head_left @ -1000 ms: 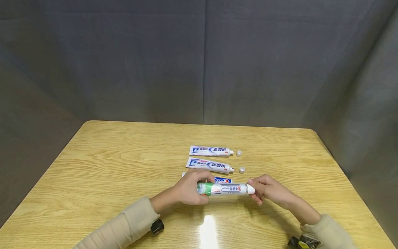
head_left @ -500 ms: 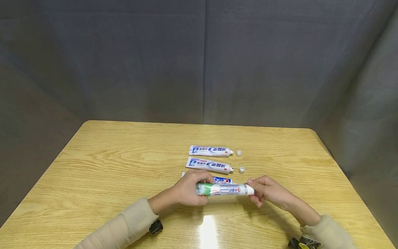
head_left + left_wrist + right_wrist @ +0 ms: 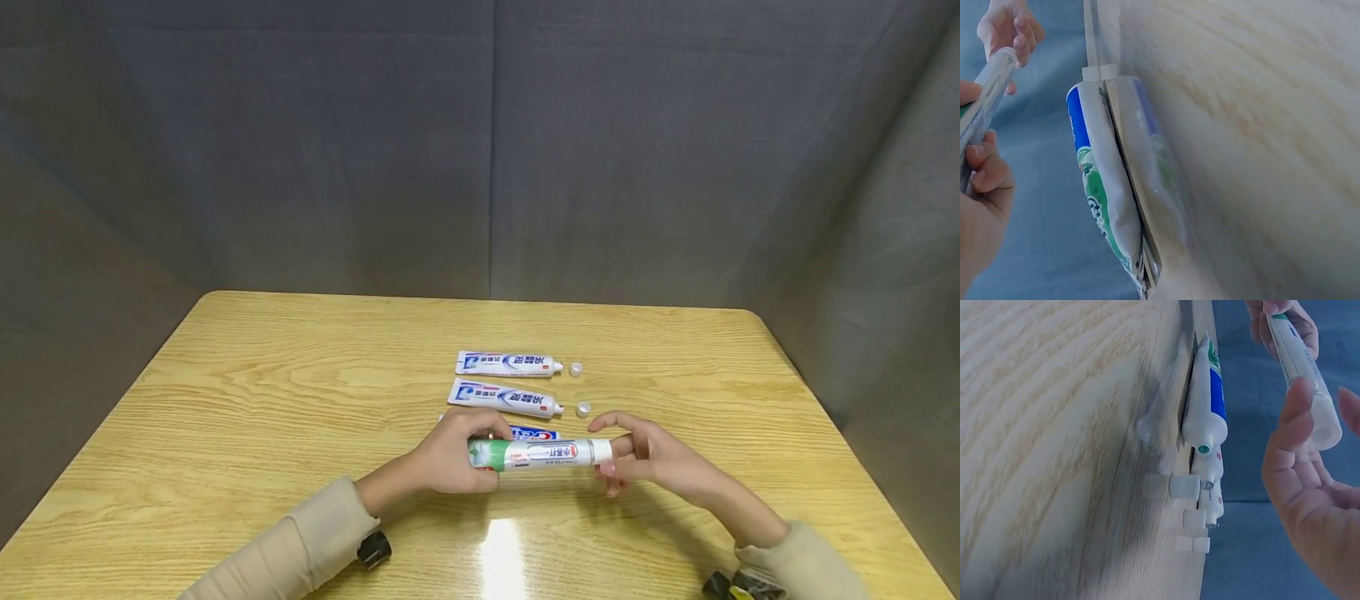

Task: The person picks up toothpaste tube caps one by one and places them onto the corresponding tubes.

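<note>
My left hand (image 3: 461, 457) grips the green rear part of a white-and-green toothpaste tube (image 3: 551, 453), held level over the table with its capped end to the right. At that end, my right hand (image 3: 660, 458) has its fingers loosely spread around the white cap (image 3: 1005, 52). In the right wrist view, thumb and fingers stand apart beside the cap (image 3: 1324, 430). Behind the held tube lies a Crest toothpaste tube (image 3: 536, 433), partly covered by my left hand; its nozzle (image 3: 1204, 450) shows uncapped in the right wrist view.
Two blue-and-white toothpaste tubes, a far one (image 3: 508, 364) and a nearer one (image 3: 506, 398), lie uncapped behind the Crest tube. Loose white caps, one far (image 3: 576, 369), one nearer (image 3: 582, 409) and one by the Crest nozzle (image 3: 1185, 487), stand on the wooden table (image 3: 300, 375). Grey curtains surround it.
My right fingers have loosened from the cap, with the index finger lifted and the thumb shifted nearer me. The left hand still holds the tube, which has moved slightly left.
</note>
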Motion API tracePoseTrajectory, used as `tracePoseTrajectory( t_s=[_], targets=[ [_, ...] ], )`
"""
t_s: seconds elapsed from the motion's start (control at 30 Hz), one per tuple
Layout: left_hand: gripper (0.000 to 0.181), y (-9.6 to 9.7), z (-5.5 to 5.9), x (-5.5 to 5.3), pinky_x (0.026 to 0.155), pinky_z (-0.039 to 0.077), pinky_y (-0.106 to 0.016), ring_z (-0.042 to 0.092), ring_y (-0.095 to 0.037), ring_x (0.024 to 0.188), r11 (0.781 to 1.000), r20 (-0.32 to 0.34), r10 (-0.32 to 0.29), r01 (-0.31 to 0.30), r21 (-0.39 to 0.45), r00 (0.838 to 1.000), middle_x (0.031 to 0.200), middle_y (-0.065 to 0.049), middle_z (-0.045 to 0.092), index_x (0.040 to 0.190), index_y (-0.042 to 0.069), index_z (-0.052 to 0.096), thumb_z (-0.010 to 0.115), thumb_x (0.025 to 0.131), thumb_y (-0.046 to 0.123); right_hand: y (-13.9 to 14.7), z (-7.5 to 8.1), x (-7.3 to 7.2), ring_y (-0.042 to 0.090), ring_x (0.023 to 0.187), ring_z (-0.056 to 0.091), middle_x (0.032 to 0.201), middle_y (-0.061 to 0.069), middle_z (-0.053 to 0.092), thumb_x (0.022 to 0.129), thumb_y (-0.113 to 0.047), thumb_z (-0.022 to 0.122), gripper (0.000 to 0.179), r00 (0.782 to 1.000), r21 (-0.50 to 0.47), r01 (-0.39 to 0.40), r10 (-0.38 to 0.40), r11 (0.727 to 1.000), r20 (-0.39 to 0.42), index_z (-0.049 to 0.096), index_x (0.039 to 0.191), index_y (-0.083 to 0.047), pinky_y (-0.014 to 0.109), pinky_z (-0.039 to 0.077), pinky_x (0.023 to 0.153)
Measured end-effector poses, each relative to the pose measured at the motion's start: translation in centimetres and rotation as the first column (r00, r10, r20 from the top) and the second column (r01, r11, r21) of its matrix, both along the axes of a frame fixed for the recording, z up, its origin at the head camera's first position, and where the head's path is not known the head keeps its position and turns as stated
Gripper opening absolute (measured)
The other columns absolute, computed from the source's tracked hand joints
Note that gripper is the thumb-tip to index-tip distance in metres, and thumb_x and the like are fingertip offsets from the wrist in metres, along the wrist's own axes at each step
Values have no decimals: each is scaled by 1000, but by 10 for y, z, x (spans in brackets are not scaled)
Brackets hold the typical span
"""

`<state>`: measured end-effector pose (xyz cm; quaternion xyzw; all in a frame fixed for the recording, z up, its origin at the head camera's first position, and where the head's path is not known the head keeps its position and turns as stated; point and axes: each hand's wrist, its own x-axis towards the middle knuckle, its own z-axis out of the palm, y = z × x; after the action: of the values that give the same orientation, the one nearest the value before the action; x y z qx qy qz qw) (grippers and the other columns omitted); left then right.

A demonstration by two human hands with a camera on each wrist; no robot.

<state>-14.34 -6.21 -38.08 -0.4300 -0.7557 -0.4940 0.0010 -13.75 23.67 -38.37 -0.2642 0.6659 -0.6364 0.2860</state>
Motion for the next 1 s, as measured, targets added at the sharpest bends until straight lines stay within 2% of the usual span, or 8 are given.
tracePoseTrajectory(
  t_s=[0.13,0.17,0.4,0.67,0.77,1.0],
  targets=[
    [39,0,-19,-9,48,41,-16,47,-4,61,1000,23,11,-11,-7,1000,78,-6,60,90,4,61,67,53,-8,2,-1,0,19,76,63,96,14,65,86,7,52,40,999,-58,-35,36,998,20,34,121,-1,40,52,69],
    [39,0,-20,-9,48,42,-17,47,-4,62,1000,24,13,-12,-8,1000,79,-5,60,90,5,61,68,53,-7,3,-1,0,20,77,63,97,15,65,86,7,52,40,999,-70,-42,43,997,18,34,120,-2,40,52,69],
    [37,-1,-21,-11,49,42,-18,48,-5,62,1000,12,6,-6,1,1000,79,-2,60,90,7,61,67,55,-4,2,-3,-1,23,74,65,95,16,66,87,9,48,30,997,-97,-48,42,994,-64,39,112,-4,26,49,62],
    [40,-3,-21,-11,49,41,-17,46,-4,62,1000,9,25,-25,3,1000,78,-2,59,90,7,61,68,53,-6,-3,-4,-1,22,73,66,94,25,64,88,7,48,21,993,-96,-34,23,995,-116,39,106,8,23,47,58],
    [39,-2,-16,-9,48,41,-18,45,-4,61,999,0,29,-28,19,1000,76,-5,59,88,4,61,67,51,-8,-3,-4,-2,22,72,66,93,26,64,89,7,47,20,992,-93,-30,18,995,-123,39,106,9,23,47,56],
    [33,-1,16,4,47,38,-16,42,-5,57,999,21,24,-25,26,999,71,-11,57,84,-2,58,62,52,-12,-3,-1,-1,21,71,66,90,22,65,91,4,45,18,991,-62,-16,8,998,-134,42,108,10,24,46,54]
  ],
)
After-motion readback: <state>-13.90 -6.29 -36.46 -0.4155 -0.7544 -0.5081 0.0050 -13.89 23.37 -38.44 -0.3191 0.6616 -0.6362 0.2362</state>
